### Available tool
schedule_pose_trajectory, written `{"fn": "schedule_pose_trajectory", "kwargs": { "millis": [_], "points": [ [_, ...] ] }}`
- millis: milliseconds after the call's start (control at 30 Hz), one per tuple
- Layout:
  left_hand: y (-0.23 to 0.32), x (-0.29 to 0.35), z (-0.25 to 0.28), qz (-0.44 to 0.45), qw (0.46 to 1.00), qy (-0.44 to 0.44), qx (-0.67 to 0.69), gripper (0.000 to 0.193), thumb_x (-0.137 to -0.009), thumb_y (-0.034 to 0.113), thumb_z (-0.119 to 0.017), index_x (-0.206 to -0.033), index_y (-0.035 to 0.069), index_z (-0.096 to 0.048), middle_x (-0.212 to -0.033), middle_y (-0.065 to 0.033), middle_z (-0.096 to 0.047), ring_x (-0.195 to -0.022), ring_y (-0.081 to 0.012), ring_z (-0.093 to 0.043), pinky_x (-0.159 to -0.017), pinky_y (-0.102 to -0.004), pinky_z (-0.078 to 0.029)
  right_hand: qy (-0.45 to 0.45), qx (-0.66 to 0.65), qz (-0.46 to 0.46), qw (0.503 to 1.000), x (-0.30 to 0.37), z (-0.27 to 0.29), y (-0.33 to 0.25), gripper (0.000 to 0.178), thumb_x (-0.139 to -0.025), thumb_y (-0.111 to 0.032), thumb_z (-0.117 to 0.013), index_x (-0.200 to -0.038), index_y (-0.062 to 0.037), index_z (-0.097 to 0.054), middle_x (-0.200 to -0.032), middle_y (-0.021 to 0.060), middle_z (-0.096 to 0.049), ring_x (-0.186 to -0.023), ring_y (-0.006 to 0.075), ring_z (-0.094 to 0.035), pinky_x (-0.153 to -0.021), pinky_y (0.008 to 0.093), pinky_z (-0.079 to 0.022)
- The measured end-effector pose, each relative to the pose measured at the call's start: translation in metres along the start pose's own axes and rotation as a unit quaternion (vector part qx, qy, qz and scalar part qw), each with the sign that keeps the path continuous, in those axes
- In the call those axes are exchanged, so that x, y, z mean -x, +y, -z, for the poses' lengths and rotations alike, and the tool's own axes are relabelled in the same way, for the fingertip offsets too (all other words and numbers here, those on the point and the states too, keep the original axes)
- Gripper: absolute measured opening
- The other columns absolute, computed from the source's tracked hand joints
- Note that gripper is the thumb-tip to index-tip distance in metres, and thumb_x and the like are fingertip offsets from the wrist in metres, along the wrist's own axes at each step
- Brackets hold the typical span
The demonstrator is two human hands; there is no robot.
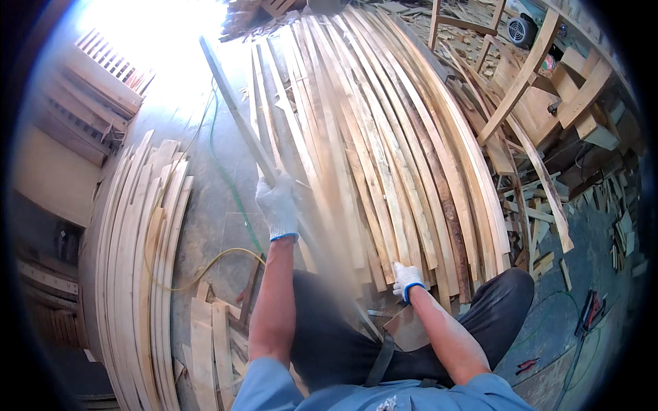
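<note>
Gloved fingers (272, 186) of the left hand (277, 205) wrap closed around a long wooden slat (236, 109) that slants up and away over the grey concrete floor (205, 205). The right hand (407, 279), fingers curled, grips the near ends of the fanned pile of slats (384, 151). A second slat stack (140, 260) lies left; a yellow hose (205, 270) and green cable (229, 181) cross the floor between. Offcuts (620, 233) litter the right.

Slat (236, 113) lower length motion-blurred below left hand (277, 205); window (147, 27) glare-washed; slat stack (384, 137) top cut off
</note>
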State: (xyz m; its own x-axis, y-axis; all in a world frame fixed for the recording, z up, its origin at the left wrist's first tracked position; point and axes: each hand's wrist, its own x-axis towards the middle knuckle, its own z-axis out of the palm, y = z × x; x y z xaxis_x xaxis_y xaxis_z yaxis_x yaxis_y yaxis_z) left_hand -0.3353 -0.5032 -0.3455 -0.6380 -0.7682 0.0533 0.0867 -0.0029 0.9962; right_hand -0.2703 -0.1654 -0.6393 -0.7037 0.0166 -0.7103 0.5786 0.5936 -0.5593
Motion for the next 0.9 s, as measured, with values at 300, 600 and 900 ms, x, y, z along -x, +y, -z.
{"fn": "schedule_pose_trajectory", "kwargs": {
  "millis": [300,600,900],
  "points": [
    [0.005,0.000,0.018,0.013,0.999,0.003,0.029,0.015,-0.097,0.010,-0.065,-0.108,0.001,-0.065,-0.072,-0.0025,-0.060,-0.053,-0.0109,-0.057,-0.047,-0.0282,-0.047,-0.129,-0.593,-0.157,0.779,-0.005,0.018,0.003,0.063,-0.097,-0.064,-0.068,-0.106,-0.0023,-0.060,-0.086,0.0145,-0.065,-0.073,0.0331,-0.066,-0.067,0.0466,-0.061],
    [0.004,0.006,0.010,0.039,0.999,0.012,0.010,0.018,-0.096,0.013,-0.064,-0.106,-0.001,-0.064,-0.075,-0.0052,-0.061,-0.053,-0.0144,-0.059,-0.049,-0.0315,-0.051,-0.004,-0.781,-0.064,0.622,0.056,0.061,-0.044,0.037,-0.099,-0.048,-0.071,-0.101,-0.0111,-0.071,-0.082,0.0066,-0.070,-0.069,0.0252,-0.069,-0.063,0.0416,-0.061],
    [-0.018,-0.005,0.000,0.041,0.999,-0.003,0.010,0.017,-0.094,0.013,-0.062,-0.104,0.000,-0.063,-0.074,-0.0057,-0.061,-0.053,-0.0155,-0.060,-0.048,-0.0332,-0.052,-0.317,-0.734,0.059,0.598,0.135,0.125,-0.133,0.065,-0.103,-0.053,-0.064,-0.137,0.0015,-0.059,-0.101,0.0142,-0.070,-0.083,0.0316,-0.071,-0.076,0.0416,-0.063]
  ]
}}
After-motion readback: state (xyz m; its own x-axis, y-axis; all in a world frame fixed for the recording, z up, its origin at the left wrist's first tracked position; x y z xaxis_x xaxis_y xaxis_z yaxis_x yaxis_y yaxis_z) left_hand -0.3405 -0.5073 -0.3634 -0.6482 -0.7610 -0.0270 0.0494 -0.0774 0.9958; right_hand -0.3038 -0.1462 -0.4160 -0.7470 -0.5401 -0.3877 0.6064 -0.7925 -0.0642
